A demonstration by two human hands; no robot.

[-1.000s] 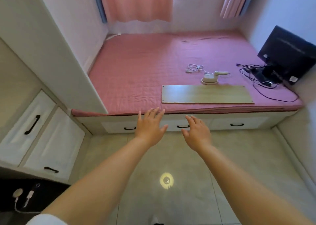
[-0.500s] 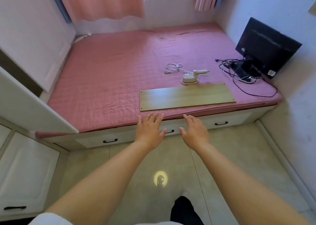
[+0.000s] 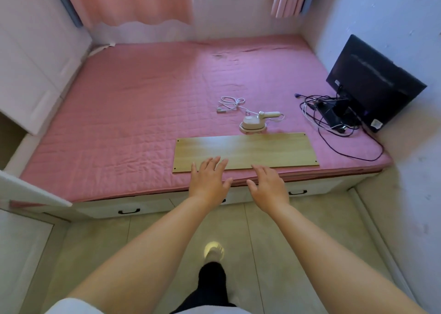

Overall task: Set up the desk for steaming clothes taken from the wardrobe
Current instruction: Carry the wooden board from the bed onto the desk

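Observation:
A flat wooden board (image 3: pixel 262 150) lies on the pink quilted bed (image 3: pixel 133 127) near its front edge. Just behind the board sits a small white handheld steamer (image 3: pixel 256 122), its white cord (image 3: pixel 230 103) coiled to the left. My left hand (image 3: pixel 208 180) reaches forward with straight fingers, its fingertips over the board's near edge. My right hand (image 3: pixel 268 186) stretches out beside it, fingers straight, just short of the board. Neither hand holds anything.
A black monitor (image 3: pixel 372 84) leans against the right wall on the bed, with tangled black cables (image 3: pixel 334 120) in front. White drawers (image 3: pixel 128 209) run under the bed. A wardrobe door (image 3: pixel 35 189) stands open at the left. Tiled floor lies below me.
I have stepped closer to the bed. Both hands have moved forward, and the left fingertips now lie over the board's near edge.

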